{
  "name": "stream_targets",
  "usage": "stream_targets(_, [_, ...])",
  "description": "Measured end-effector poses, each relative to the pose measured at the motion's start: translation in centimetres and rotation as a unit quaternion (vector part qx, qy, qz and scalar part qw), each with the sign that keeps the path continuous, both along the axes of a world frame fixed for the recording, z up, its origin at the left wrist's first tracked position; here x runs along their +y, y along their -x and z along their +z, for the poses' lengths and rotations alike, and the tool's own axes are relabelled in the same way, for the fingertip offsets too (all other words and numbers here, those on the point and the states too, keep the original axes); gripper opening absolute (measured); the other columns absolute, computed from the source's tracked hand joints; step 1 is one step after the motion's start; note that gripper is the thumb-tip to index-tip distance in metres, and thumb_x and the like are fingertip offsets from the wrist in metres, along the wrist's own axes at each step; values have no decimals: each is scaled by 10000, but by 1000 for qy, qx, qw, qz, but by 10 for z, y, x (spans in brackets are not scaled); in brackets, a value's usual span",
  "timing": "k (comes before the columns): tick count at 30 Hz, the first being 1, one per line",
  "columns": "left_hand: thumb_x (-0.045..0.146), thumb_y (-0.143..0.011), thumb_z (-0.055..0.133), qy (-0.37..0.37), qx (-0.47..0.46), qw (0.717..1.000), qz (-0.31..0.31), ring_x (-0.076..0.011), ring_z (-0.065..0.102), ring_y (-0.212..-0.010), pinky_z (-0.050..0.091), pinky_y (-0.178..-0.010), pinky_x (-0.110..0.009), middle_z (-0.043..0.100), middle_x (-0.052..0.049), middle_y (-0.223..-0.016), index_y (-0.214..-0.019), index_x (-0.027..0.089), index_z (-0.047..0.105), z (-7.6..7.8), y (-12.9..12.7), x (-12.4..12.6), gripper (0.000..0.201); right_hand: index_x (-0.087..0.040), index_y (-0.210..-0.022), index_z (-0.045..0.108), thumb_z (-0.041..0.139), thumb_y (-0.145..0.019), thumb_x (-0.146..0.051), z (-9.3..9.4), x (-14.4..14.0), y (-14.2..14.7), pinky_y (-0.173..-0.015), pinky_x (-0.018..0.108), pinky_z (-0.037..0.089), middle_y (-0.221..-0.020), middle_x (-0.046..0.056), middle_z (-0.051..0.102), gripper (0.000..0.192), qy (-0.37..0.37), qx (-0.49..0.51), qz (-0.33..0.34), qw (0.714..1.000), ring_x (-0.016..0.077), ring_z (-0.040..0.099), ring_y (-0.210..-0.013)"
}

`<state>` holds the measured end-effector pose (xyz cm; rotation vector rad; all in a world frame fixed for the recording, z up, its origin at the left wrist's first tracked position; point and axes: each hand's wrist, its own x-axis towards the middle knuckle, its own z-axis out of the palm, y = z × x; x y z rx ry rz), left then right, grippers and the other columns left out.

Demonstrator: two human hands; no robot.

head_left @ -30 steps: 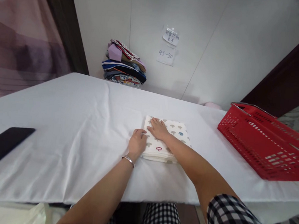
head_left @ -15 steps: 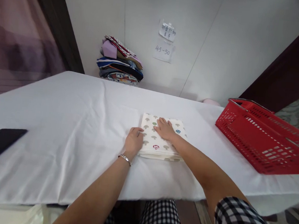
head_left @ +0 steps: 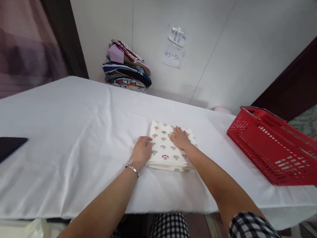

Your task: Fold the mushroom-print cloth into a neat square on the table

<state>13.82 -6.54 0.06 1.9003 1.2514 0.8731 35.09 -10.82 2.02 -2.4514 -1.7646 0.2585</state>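
A white cloth point(head_left: 163, 140) printed with grey, green and red mushrooms lies folded into a thick, layered square on the table. My left hand point(head_left: 141, 151), with a silver bracelet at the wrist, is at the cloth's left edge. Its fingers are bent together against that edge, and their tips are partly hidden. On top of the cloth, right of its middle, my right hand point(head_left: 180, 138) lies flat with the fingers stretched out and covers part of the print.
A white-covered table point(head_left: 90, 139) spreads around the cloth. On the right stands a red perforated basket point(head_left: 278, 148) with a metal handle. A stack of folded fabrics point(head_left: 128, 66) sits at the back wall. A dark flat object point(head_left: 0, 155) lies at the left.
My right hand has slid a short way to the right over the cloth, baring more of the print. My left hand has stayed at the left edge.
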Motion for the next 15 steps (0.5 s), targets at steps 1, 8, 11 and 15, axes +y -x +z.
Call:
stream_targets(1, [151,-788,412,1,-1,1000,0,-162,594,-824,481,-777,-315,581,-22,-1055,-887,231,616,0,0,0,240,-140,-1401,282,262,-908,-513,1,-2,6,-1091,448,80,-1509,121,143,619,3,9,22,1000,245,83,-1389])
stream_targets(8, [140,-784,417,-8,-11,1000,-5,-176,590,-871,470,-821,-329,587,-33,-1042,-883,218,615,-2,-1,1,234,-198,-1401,301,254,-914,-524,14,-62,64,-1103,394,120,-1491,79,231,588,-19,43,181,982,211,137,-1382])
stream_targets(11, [135,-780,412,-14,-15,1000,-7,-183,584,-900,461,-847,-331,589,-37,-1040,-884,213,615,-2,0,2,241,-196,-1416,267,279,-909,-531,13,-96,85,-1111,391,129,-1498,72,209,608,-33,21,202,979,202,136,-1382])
stream_targets(15, [137,-770,413,-9,-23,1000,-7,-184,585,-900,457,-860,-334,587,-34,-1035,-878,207,624,-4,0,3,247,-196,-1415,280,333,-909,-487,8,-130,89,-1111,409,152,-1484,60,256,586,-51,-22,180,982,201,186,-1370])
